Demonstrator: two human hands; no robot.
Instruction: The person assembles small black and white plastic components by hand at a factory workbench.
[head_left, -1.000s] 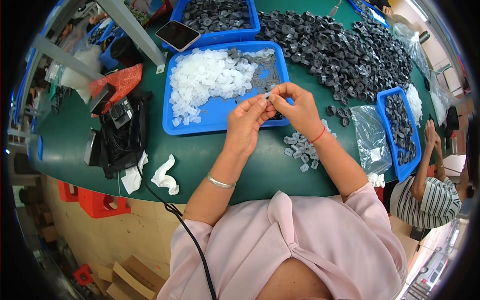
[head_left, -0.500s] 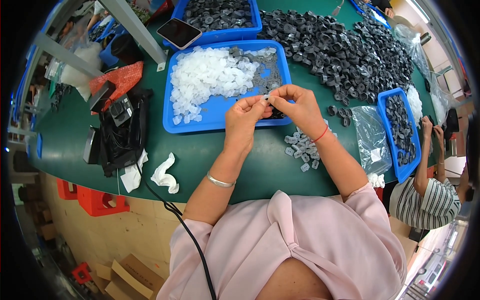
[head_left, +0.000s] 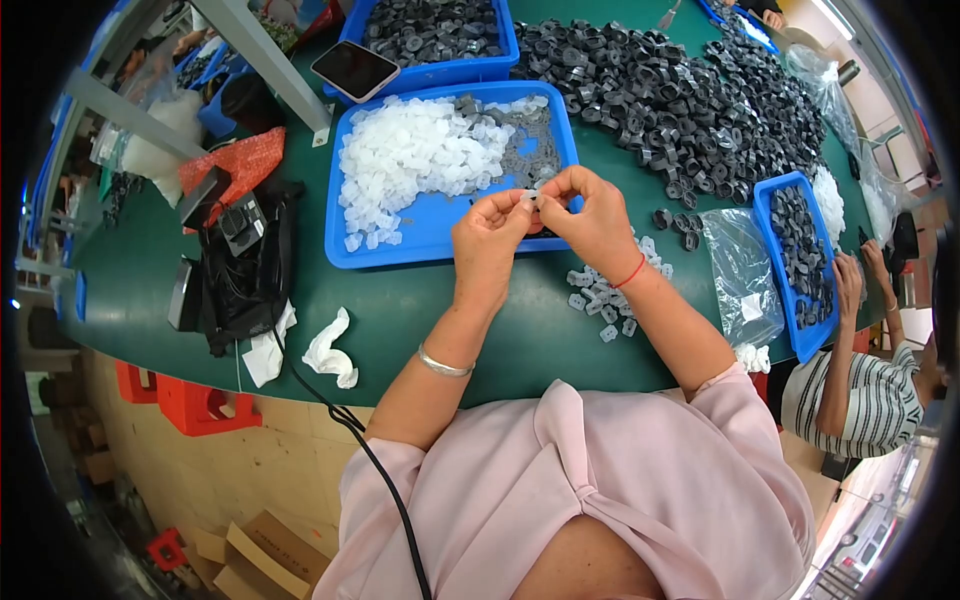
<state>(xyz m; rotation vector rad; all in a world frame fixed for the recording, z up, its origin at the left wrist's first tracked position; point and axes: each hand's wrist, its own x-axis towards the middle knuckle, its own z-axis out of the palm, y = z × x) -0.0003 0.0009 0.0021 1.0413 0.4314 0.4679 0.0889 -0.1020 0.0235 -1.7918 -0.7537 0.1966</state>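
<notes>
Both hands meet above the front right part of a blue tray [head_left: 400, 258]. Between thumb and fingers my left hand [head_left: 487, 235] pinches a small translucent white plastic piece [head_left: 529, 194]. My right hand [head_left: 592, 220] is closed with its fingertips at the same piece; whether it grips a second part is hidden. A heap of translucent white pieces [head_left: 415, 150] fills the tray's left side, and small grey parts [head_left: 535, 150] lie on its right. Below my right wrist, a loose pile of translucent pieces [head_left: 603, 300] rests on the green table [head_left: 420, 320].
A phone [head_left: 355, 70] lies on the edge of a farther blue bin of black parts [head_left: 430, 30]. A large heap of black plastic rings [head_left: 690, 100] spreads at the back right. Cables and a black bag [head_left: 245, 270] sit left. Right stands a blue tray [head_left: 808, 340], near a co-worker's hands [head_left: 850, 285].
My right fingers have shifted slightly around the small piece, while my left hand stays nearly in place. The co-worker's hands at the right have moved apart.
</notes>
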